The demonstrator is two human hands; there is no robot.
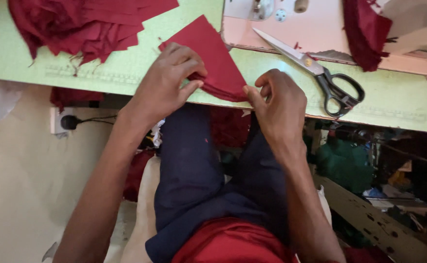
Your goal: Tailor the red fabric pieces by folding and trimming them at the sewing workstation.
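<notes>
Red fabric stack pinched by left hand, right hand, table edge

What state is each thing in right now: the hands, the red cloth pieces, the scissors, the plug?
left hand: pinching the near edge of the folded red piece
right hand: pinching the same edge, other end
folded red piece: flat on the green table, near edge over the rim
red cloth pile: loose, heaped, untouched
scissors: shut, lying flat, unheld
black plug: plugged into the wall socket
</notes>
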